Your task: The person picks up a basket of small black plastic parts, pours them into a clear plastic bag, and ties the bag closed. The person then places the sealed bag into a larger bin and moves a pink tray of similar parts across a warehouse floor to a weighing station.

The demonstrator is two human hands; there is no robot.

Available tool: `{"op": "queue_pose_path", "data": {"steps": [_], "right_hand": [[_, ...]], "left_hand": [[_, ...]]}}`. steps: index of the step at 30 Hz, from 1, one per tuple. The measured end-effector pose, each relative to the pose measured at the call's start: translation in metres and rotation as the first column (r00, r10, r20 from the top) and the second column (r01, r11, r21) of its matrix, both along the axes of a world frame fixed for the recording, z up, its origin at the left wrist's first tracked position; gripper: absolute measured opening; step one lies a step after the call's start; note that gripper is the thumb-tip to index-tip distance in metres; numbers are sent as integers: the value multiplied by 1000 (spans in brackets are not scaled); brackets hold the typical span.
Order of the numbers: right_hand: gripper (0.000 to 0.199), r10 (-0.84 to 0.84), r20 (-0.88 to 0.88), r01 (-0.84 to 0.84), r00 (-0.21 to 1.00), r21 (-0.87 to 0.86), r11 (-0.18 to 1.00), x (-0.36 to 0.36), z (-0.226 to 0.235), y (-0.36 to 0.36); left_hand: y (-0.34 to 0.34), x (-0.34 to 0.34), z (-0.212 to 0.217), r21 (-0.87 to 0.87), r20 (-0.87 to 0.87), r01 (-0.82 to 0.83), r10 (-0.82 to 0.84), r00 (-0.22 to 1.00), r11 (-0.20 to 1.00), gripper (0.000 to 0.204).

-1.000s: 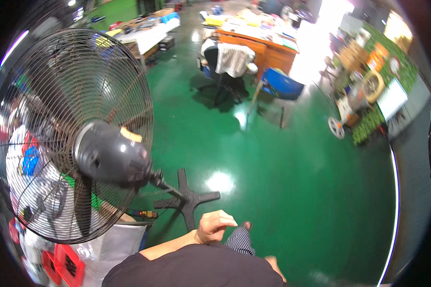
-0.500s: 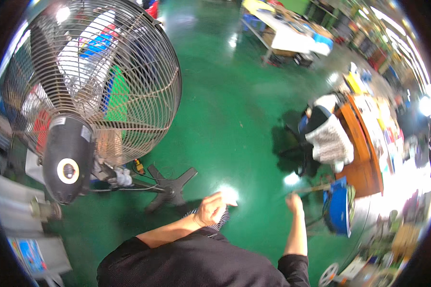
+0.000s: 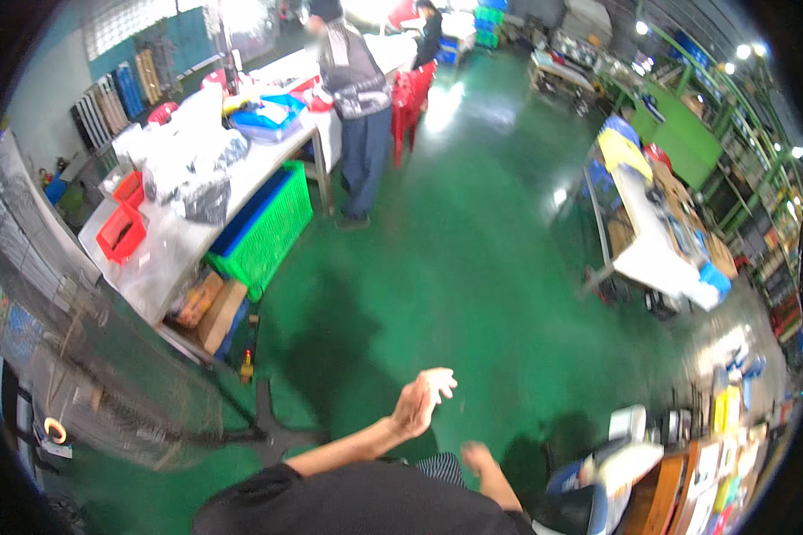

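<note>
My left hand [image 3: 422,403] is raised in front of my body above the green floor [image 3: 393,294]. Its fingers are partly stretched and apart, with no object visible between them. Lower and to the right, my right hand [image 3: 478,457] hangs near my striped trouser leg [image 3: 443,467]. Motion blurs its fingers, so their shape does not show. Neither hand touches any object that I can see. The closest thing to my right arm is a chair [image 3: 589,499] with a light cloth over its back.
A floor fan [image 3: 116,383] stands at the left on a dark base [image 3: 272,432]. Beyond it, a long worktable [image 3: 165,272] has a green crate [image 3: 285,223] beneath. One person [image 3: 357,98] stands at that table; another [image 3: 428,36] is farther back. Another table [image 3: 633,214] is at the right.
My view has swung up and leftward, bringing the worktable and two people into sight. The fan has shifted lower and left in view. My right arm now hangs closer to my body.
</note>
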State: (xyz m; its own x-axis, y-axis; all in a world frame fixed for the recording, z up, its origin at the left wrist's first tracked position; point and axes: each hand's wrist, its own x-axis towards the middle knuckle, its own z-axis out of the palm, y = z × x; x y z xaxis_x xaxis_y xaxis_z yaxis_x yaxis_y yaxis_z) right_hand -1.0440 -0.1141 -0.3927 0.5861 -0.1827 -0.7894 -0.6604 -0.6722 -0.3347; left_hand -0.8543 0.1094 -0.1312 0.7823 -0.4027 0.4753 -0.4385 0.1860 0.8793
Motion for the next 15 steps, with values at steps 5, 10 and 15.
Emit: {"op": "queue_pose_path", "data": {"steps": [5, 10, 15], "right_hand": [[32, 33, -344, -110, 938, -206, 972, 71, -23, -263], [29, 795, -425, -901, 434, -202, 384, 360, -48, -522], [22, -72, 566, -59, 822, 210, 976, 883, 70, -520]], "left_hand": [[-159, 213, -24, -121, 41, -168, 174, 984, 978, 25], [-295, 432, -23, -55, -106, -477, 470, 876, 877, 23], [-357, 611, 4, 26, 59, -706, 704, 708, 708, 21]]}}
